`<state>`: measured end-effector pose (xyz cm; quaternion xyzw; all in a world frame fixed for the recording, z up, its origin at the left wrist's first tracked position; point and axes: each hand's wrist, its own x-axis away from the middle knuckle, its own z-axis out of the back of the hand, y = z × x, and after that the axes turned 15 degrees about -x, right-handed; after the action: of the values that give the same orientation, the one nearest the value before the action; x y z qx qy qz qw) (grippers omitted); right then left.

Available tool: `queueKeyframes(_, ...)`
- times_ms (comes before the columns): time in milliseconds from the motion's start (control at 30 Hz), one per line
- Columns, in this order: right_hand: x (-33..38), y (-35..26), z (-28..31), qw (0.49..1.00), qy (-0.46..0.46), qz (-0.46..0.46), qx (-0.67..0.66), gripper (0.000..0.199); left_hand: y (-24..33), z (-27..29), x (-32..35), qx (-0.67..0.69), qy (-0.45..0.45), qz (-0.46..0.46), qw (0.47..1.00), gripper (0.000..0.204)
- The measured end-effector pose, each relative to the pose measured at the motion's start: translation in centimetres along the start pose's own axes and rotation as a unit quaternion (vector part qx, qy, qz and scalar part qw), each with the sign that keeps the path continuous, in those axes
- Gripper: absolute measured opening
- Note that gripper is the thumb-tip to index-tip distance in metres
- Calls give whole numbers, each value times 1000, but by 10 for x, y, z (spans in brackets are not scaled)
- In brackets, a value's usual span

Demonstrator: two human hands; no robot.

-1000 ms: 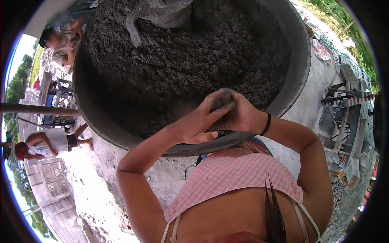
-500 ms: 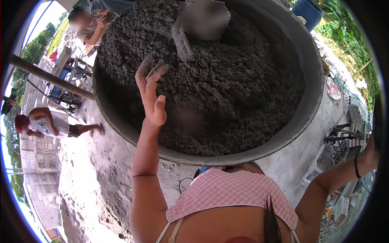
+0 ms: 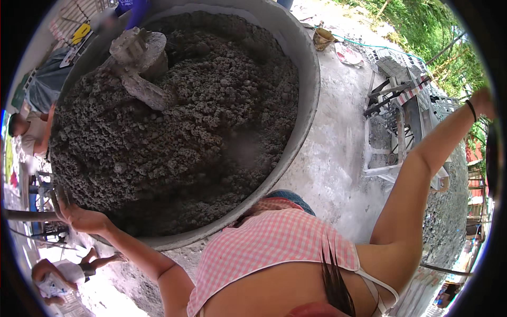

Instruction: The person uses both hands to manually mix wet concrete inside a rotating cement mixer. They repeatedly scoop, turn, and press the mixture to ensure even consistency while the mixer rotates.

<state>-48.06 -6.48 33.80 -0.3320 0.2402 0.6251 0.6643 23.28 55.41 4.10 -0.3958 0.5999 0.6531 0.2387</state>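
Observation:
A large round mixing drum (image 3: pixel 308 113) holds dark grey, crumbly wet mortar or concrete mix (image 3: pixel 206 113). In it, toward the far left, stands a caked mixer hub (image 3: pixel 140 55) with a sloping paddle arm. My left hand (image 3: pixel 84 217) is at the drum's near left rim, its mortar-smeared fingers stretched out along the edge; whether they press on the rim is hard to tell. My right hand (image 3: pixel 481 103), with a dark band at the wrist, is held out far to the right. Its fingers are lost at the dark picture edge.
A metal bar (image 3: pixel 31 215) meets the drum at left. A person in white (image 3: pixel 58 277) is at lower left, another person (image 3: pixel 31 134) beyond the drum's left side, and a purple sleeve (image 3: pixel 134 10) at the far rim. Metal frames (image 3: pixel 393 127) and a bucket (image 3: pixel 322 38) stand right.
My view has swung right, so the drum sits further left. My left hand has moved from over the mix to the left rim. My right arm stays stretched out, now higher in view.

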Motion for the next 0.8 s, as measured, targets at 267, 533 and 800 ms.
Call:
queueKeyframes(267, 242, -266, -113, 782, -460, 286, -309, 50, 6, 67, -41, -159, 46, 12, 986, 53)
queueKeyframes(533, 355, -372, -48, 654, -554, 402, -320, 44, -5, 122, -96, 15, 65, 48, 997, 45)
queueKeyframes(800, 438, -429, 61, 510, -638, 444, -368, 39, -31, 147, -97, -108, -62, 180, 976, 47)
